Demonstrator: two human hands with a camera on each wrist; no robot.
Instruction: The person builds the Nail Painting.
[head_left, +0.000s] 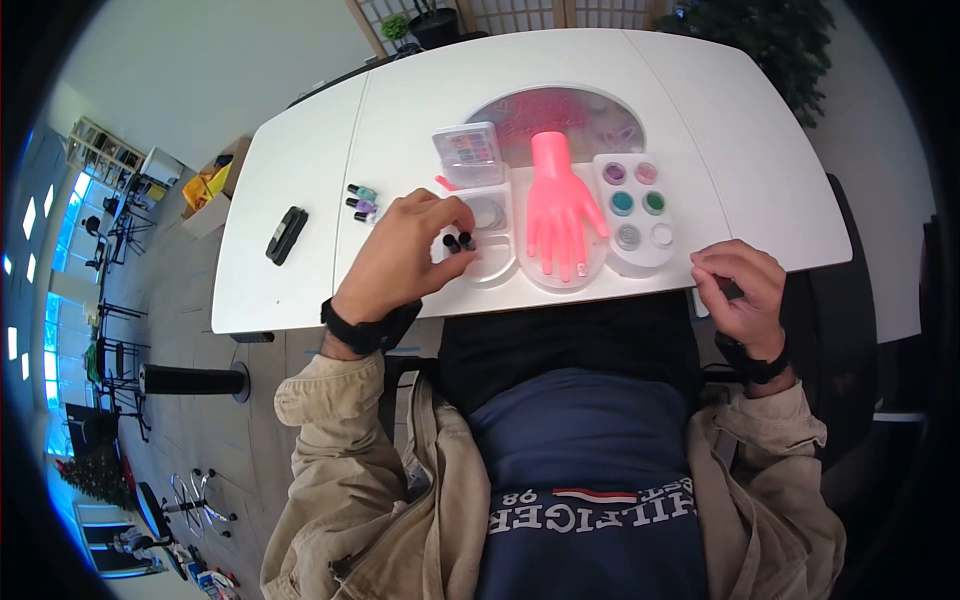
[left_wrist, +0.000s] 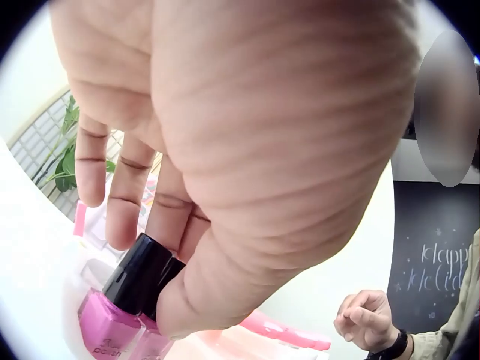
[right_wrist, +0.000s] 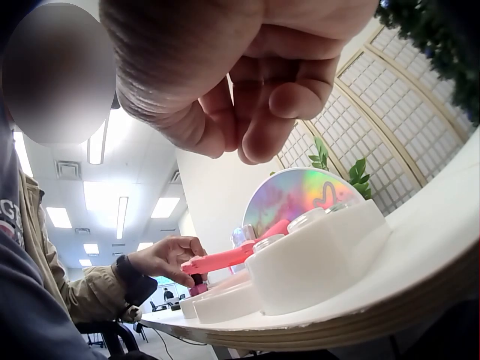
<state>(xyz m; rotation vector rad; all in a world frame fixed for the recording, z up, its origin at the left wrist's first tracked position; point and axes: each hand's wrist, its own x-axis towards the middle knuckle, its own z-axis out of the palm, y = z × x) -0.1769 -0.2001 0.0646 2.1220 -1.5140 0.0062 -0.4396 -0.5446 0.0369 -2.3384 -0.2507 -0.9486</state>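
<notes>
My left hand (head_left: 410, 245) is over the left part of a white nail-kit tray (head_left: 505, 225). It pinches the black cap of a pink nail polish bottle between thumb and fingers. Beside that cap stands another black-capped bottle, with brighter pink polish (left_wrist: 105, 322), close against the fingers. My right hand (head_left: 742, 290) hovers at the table's front edge, its fingers loosely curled with nothing in them; thumb and index tips meet. Between the hands lies a pink model hand (head_left: 560, 205), palm down, with a small pale nail on one fingertip.
Right of the model hand, a white holder (head_left: 640, 262) carries several small glitter pots. Behind are a clear lidded case (head_left: 468, 150) and a shiny rounded panel (head_left: 610, 125). Several polish bottles (head_left: 362, 203) and a black stapler-like object (head_left: 287, 236) lie on the left of the white table (head_left: 330, 110).
</notes>
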